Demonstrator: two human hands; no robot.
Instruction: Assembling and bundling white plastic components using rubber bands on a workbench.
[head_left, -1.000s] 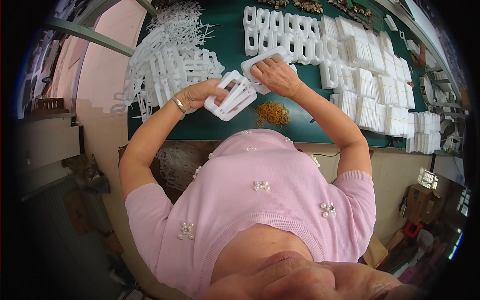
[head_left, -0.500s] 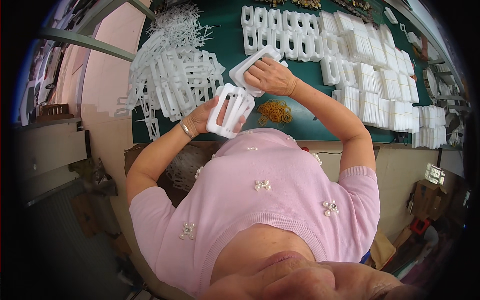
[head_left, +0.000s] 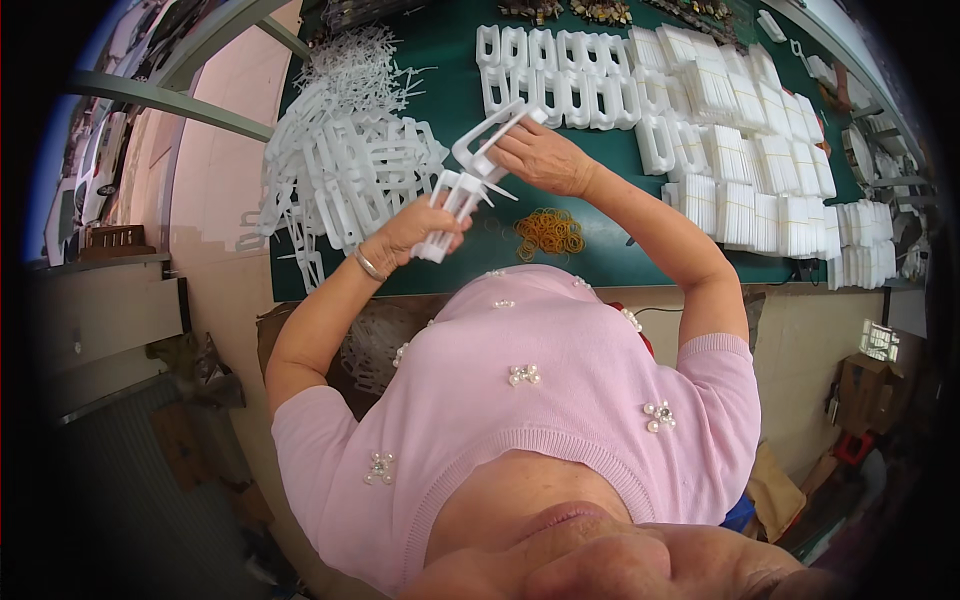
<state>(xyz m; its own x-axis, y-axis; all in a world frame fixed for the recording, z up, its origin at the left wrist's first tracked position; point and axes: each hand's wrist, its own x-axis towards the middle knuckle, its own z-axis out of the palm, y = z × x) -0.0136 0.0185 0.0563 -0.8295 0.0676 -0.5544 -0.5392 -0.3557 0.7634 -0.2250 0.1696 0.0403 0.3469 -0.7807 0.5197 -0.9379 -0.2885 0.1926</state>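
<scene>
My left hand (head_left: pixel 418 228) is closed round a small stack of white plastic frames (head_left: pixel 447 215), long pieces with an open slot, turned partly edge-on. My right hand (head_left: pixel 545 158) grips another white frame (head_left: pixel 488 135) by its right side, just above the stack. A thin white strip (head_left: pixel 497 188) sticks out below it. To the left lies a loose heap of similar white frames (head_left: pixel 340 170). Below my right forearm sits a small pile of yellow-brown rubber bands (head_left: pixel 549 233) on the green table (head_left: pixel 610 255).
Rows of upright white frame stacks (head_left: pixel 570 95) stand at the back. Many banded bundles of white pieces (head_left: pixel 770 165) cover the right side. Thin white scraps (head_left: pixel 360 70) are heaped at the back left. A metal rail (head_left: pixel 170 100) crosses the upper left. A cardboard box (head_left: pixel 865 392) sits low at right.
My left hand has tilted its stack from facing up to more edge-on and closed more round it. My right hand has turned its frame slightly, its fingers now at the frame's right side.
</scene>
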